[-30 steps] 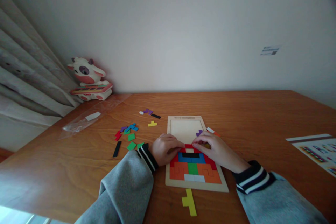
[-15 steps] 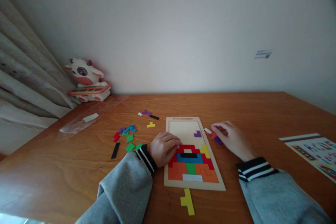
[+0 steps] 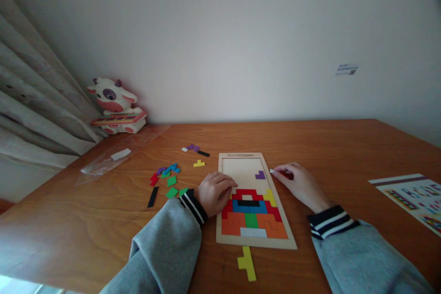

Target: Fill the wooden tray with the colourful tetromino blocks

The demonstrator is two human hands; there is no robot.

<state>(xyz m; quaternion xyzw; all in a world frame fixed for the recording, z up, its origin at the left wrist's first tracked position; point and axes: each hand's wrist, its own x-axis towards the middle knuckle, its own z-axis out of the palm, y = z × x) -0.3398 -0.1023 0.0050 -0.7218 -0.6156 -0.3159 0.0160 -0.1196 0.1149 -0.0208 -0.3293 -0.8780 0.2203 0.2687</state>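
Note:
A wooden puzzle tray lies on the table in front of me. Its near half is filled with coloured blocks; a single purple piece sits in the bare far half. My left hand rests curled on the tray's left edge, fingertips touching the red blocks, holding nothing. My right hand lies just right of the tray, fingers closed over a red piece, with a white piece at its fingertips.
Loose coloured pieces lie left of the tray, a yellow piece near its front edge, more pieces farther back. A plastic bag, a cow toy by the curtain, a printed sheet at right.
My right hand left the tray, went to the pieces at its right side and closed on a red one. A yellow block now sits in the tray. Left hand stayed.

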